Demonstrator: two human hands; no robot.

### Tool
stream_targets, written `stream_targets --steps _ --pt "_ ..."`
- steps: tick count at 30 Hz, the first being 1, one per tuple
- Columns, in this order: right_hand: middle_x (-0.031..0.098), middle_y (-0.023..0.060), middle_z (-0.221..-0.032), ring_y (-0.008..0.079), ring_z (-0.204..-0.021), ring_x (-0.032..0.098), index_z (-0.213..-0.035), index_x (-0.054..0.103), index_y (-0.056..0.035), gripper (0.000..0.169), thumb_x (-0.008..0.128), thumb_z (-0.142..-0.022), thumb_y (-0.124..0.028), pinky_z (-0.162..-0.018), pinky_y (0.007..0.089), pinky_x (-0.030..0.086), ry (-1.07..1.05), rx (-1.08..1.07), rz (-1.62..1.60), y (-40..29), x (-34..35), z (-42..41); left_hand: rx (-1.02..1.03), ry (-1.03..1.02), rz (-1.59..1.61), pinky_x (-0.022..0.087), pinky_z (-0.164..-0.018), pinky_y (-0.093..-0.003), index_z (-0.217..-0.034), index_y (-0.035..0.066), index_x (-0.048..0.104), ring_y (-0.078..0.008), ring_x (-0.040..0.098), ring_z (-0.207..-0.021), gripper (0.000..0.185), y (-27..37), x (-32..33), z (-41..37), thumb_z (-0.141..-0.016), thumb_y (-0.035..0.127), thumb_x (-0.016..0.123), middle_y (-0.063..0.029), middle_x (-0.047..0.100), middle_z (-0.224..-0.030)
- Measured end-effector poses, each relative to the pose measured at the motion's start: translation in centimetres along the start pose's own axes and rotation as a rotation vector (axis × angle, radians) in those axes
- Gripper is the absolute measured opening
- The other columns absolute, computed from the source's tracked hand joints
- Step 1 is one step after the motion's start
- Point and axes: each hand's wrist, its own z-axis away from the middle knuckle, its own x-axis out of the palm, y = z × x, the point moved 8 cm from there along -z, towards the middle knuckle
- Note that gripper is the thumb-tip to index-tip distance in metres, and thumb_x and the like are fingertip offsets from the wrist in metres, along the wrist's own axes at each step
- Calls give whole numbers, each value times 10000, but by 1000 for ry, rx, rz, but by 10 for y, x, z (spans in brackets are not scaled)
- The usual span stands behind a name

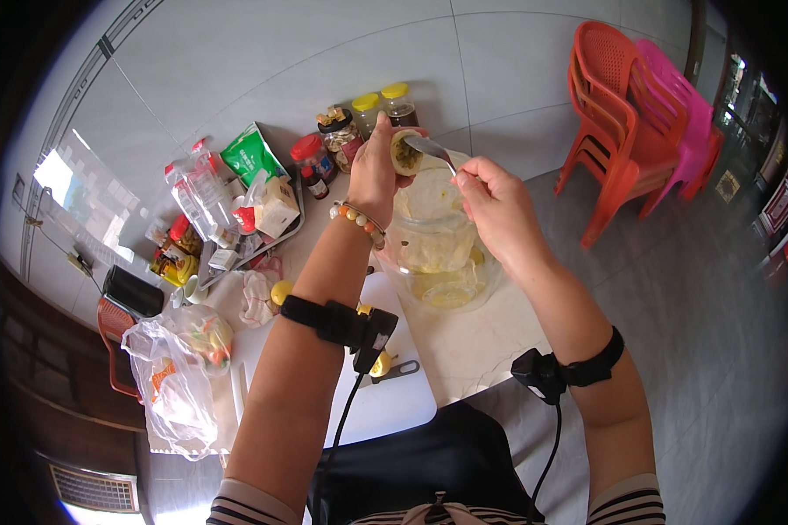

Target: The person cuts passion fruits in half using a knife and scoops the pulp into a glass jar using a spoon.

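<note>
My left hand [375, 172] holds up a halved passion fruit [407, 155], its cut face with dark, seedy pulp turned to the right. In my right hand [498, 209] is a metal spoon [433, 148], whose bowl meets the upper edge of the fruit half. Beneath both hands stands a large clear container [443, 262] with yellowish liquid and wet peel-like or film-like matter low inside. A white cutting board [394, 413] lies nearer to me, with a cut yellow fruit piece [380, 364] beside a knife handle [402, 369]. A yellow fruit [280, 293] shows left of my left forearm.
Lidded jars [366, 108] line the wall. A tray [289, 230] of bottles and packets stands at the left, near a plastic bag [174, 394], a cloth [259, 296] and a black box-like object [133, 291]. Stacked red plastic chairs [620, 125] are on the floor at right.
</note>
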Motion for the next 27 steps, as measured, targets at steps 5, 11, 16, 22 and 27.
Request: stream_targets --steps 5,11,16,22,27 --pt "604 117 -723 241 -645 560 -927 591 -43 182 525 -873 -204 -629 353 438 -12 19 79 -4 0 -1 -1 21 -37 376 -509 -220 -867 61 639 -82 483 -582 506 -1 1 1 -922 479 360 -6 571 -709" --pt "610 128 -750 259 -676 574 -926 586 -41 171 520 -870 -188 -637 359 439 -55 -86 86 -8 1 -8 60 -5 -87 363 -517 -221 -825 63 643 -70 467 -585 471 3 2 3 -916 445 383 5 558 -691" --pt "611 133 -763 277 -704 582 -904 579 -47 141 501 -863 -156 -638 367 440 -121 -80 301 -21 -7 -8 83 -44 -163 368 -524 -229 -805 54 654 -73 470 -594 464 0 6 2 -937 396 369 -4 565 -691" --pt "534 109 -669 233 -610 495 -870 558 -46 122 502 -874 -155 -587 352 403 -108 -167 468 -24 -11 -12 289 -78 -401 419 -604 -250 -833 5 658 -104 508 -643 448 7 14 0 -951 356 405 -19 578 -685" --pt "578 155 -726 331 -682 549 -893 561 -62 104 484 -869 -127 -602 411 420 -99 -269 621 -33 -13 -8 311 -61 -459 416 -605 -241 -882 -8 656 -90 486 -641 460 -2 12 -6 -949 385 429 -16 571 -684"
